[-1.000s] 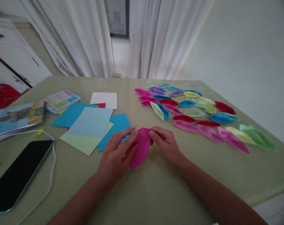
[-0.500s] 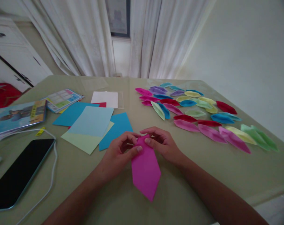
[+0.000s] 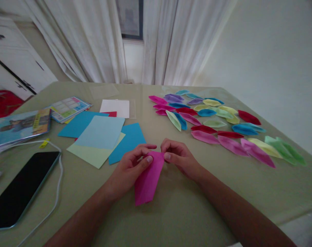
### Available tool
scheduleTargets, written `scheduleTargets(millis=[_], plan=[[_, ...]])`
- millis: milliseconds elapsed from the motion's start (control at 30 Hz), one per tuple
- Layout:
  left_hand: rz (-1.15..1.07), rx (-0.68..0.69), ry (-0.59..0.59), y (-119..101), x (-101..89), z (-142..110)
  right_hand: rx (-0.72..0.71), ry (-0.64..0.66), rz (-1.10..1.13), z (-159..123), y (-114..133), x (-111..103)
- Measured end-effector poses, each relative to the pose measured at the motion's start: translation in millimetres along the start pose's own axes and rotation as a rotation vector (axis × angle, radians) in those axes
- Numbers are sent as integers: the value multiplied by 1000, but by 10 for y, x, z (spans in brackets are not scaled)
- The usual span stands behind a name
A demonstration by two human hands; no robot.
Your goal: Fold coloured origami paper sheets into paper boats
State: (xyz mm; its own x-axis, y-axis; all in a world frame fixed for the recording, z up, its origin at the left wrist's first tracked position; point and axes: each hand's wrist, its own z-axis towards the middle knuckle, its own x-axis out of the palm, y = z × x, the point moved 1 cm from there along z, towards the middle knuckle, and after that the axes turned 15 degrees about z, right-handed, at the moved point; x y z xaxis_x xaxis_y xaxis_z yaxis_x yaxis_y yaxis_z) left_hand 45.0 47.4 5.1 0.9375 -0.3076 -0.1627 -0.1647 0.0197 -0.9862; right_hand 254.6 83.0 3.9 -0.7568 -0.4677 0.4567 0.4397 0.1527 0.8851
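A folded sheet of magenta origami paper [image 3: 148, 180] is held between my two hands above the table, its lower end slanting toward me and to the left. My left hand [image 3: 132, 164] grips its upper left part, thumb on top and fingers behind. At the upper right corner, my right hand [image 3: 180, 158] pinches the paper between thumb and forefinger. The undersides of the fingers and the back of the paper are hidden.
Loose coloured sheets, with a light blue one [image 3: 100, 132] on top, lie left of my hands. Many folded paper pieces [image 3: 206, 137] spread across the right side. A phone [image 3: 23, 188], a white cable [image 3: 58, 181] and a booklet [image 3: 19, 127] lie at the left.
The magenta paper swung down toward me, then tilted left and now looks narrower. My hands shifted slightly on its upper end, the right moving to the corner.
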Motion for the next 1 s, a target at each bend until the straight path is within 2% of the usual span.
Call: scheduleTargets(millis=[100, 267, 567, 800, 1000], plan=[[-84, -37, 10, -3, 3, -12, -43, -10, -20, 9, 30, 4], [-279, -188, 67, -28, 16, -43, -63, -33, -70, 15, 40, -1], [-436, -235, 67, -31, 17, -52, -44, -46, -98, 16, 11, -1], [-393, -114, 150, -7, 24, -35, 22, -39, -88, 18, -3, 9], [-268, -17, 92, 28, 23, -1, 104, 11, -69, 15, 9, 32]])
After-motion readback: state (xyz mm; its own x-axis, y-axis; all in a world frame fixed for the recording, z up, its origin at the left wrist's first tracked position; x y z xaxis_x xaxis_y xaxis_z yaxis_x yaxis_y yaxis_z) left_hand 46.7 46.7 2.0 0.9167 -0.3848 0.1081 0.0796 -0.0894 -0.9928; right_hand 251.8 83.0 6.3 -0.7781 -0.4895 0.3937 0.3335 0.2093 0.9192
